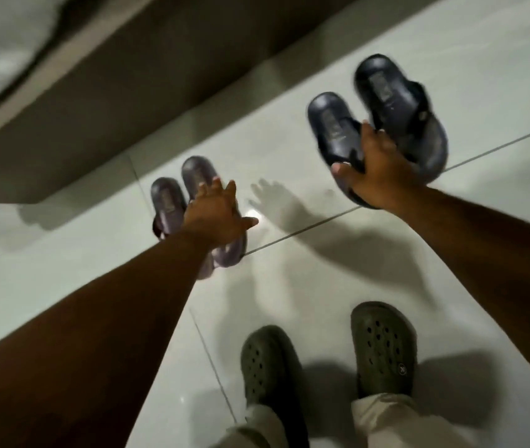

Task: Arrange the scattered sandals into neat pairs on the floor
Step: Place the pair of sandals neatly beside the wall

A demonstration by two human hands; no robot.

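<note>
Our right hand (pixel 368 166) grips dark sandals (pixel 383 111); left hand (pixel 216 218), fingers spread, over purple sandals (pixel 173 202) near the wall (pixel 121 101). Bare floor (pixel 305 263) between pairs.

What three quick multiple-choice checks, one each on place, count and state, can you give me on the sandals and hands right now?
1. Where does the purple pair lie?
A. Beside the grey wall base
B. Between the green clogs
C. On the bed

2. How many dark navy sandals does the right hand grip?
A. One
B. Two
C. Three

3. The left hand is:
A. Fisted
B. Open, fingers spread
C. Holding a clog

Answers: 1 A, the pair sits on the tiles near the wall base. 2 B, two soles show at that hand. 3 B, fingers splay over the purple pair.
</note>
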